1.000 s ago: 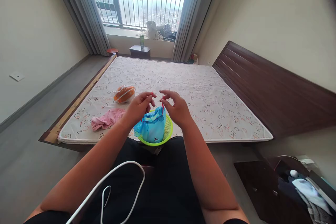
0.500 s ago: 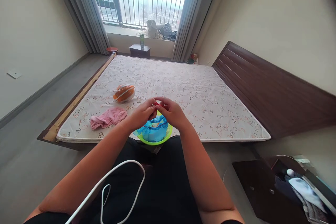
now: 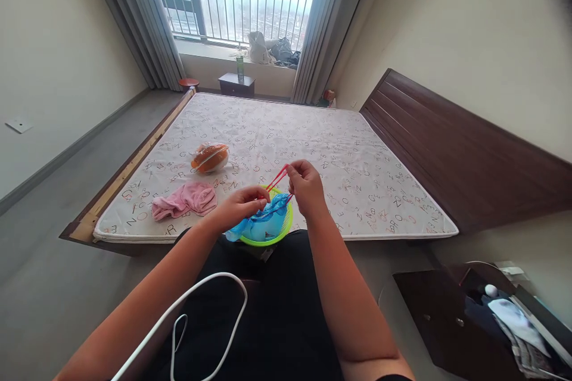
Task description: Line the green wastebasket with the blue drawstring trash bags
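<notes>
Pinched between the fingers of my right hand (image 3: 307, 187) is a red drawstring (image 3: 277, 177), drawn up taut in a loop. My left hand (image 3: 243, 205) is closed at the other end of the string, low over the blue plastic bag (image 3: 266, 227). That bag lines a lime-green basket (image 3: 288, 229) standing between my knees at the mattress edge; part of the bag hangs over the rim on the left. My left fingers partly hide the bag's top.
A pink cloth (image 3: 185, 201) and an orange item in clear plastic wrap (image 3: 210, 158) lie on the mattress (image 3: 290, 125) to the left. At lower right stands a dark cabinet (image 3: 438, 315) with things on it. A white cable (image 3: 214, 277) loops before my lap.
My hands were together over the basket and have parted. The right one moved right, stretching the red drawstring out; the left one went slightly left and down.
</notes>
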`<action>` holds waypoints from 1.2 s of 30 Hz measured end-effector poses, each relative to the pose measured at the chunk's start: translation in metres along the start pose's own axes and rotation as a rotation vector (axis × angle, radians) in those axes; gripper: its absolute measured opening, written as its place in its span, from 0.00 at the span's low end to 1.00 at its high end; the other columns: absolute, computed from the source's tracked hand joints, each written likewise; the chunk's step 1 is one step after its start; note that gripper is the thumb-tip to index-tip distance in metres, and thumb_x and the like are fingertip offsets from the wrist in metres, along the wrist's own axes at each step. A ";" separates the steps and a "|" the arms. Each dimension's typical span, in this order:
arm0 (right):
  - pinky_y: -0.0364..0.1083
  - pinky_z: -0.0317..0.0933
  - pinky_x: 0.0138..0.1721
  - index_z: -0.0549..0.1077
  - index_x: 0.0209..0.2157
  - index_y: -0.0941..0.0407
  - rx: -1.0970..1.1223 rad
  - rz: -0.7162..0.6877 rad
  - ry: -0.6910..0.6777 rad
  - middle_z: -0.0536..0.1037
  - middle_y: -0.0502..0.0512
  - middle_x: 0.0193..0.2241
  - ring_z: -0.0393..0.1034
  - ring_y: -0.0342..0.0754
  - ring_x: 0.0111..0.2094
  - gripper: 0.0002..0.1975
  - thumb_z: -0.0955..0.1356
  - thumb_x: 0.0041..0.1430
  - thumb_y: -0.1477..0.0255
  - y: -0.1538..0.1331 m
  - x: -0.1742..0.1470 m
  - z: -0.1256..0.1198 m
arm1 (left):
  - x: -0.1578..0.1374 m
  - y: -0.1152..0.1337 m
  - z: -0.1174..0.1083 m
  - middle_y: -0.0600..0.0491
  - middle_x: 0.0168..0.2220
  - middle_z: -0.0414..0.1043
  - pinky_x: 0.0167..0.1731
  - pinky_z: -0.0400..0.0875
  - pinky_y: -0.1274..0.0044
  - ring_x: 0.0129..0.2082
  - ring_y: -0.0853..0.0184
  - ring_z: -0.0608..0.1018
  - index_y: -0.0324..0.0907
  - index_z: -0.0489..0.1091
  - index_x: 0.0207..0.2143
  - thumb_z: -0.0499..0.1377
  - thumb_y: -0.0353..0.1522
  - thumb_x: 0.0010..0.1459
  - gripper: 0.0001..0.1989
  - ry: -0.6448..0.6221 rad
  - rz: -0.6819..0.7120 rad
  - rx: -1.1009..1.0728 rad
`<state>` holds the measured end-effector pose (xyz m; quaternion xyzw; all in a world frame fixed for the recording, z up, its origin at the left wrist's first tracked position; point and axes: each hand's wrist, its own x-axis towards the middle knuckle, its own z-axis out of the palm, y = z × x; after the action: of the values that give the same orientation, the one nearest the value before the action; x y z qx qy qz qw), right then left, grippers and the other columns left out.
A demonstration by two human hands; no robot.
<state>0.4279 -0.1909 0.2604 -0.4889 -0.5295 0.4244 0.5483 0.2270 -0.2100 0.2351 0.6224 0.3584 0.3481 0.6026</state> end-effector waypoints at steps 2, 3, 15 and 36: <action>0.41 0.49 0.19 0.66 0.35 0.51 0.199 0.078 -0.077 0.60 0.40 0.21 0.52 0.39 0.18 0.18 0.73 0.57 0.54 0.000 -0.001 0.004 | 0.001 -0.006 0.003 0.58 0.25 0.63 0.24 0.55 0.79 0.23 0.72 0.63 0.41 0.76 0.46 0.64 0.45 0.60 0.19 0.015 0.014 0.106; 0.41 0.46 0.18 0.66 0.35 0.51 0.274 0.102 -0.114 0.58 0.39 0.21 0.50 0.38 0.18 0.19 0.74 0.56 0.54 -0.001 -0.002 0.007 | 0.003 -0.010 0.007 0.59 0.24 0.61 0.25 0.54 0.79 0.24 0.71 0.63 0.41 0.77 0.49 0.65 0.45 0.59 0.21 0.069 0.039 0.174; 0.41 0.53 0.20 0.70 0.36 0.52 0.093 0.032 -0.092 0.63 0.42 0.21 0.55 0.39 0.20 0.15 0.73 0.59 0.57 0.009 -0.008 -0.002 | 0.016 -0.038 0.024 0.55 0.22 0.68 0.27 0.53 0.75 0.23 0.66 0.65 0.47 0.83 0.42 0.67 0.37 0.57 0.11 0.129 0.149 0.677; 0.45 0.70 0.35 0.67 0.37 0.51 0.428 0.021 0.016 0.80 0.53 0.45 0.74 0.44 0.35 0.12 0.71 0.62 0.60 0.031 -0.027 -0.006 | 0.006 -0.037 0.027 0.54 0.29 0.74 0.20 0.59 0.81 0.19 0.76 0.67 0.40 0.69 0.33 0.67 0.50 0.57 0.22 0.506 0.082 -0.386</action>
<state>0.4329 -0.2128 0.2260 -0.3702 -0.4180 0.5289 0.6391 0.2526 -0.2180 0.1971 0.4040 0.3987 0.5772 0.5870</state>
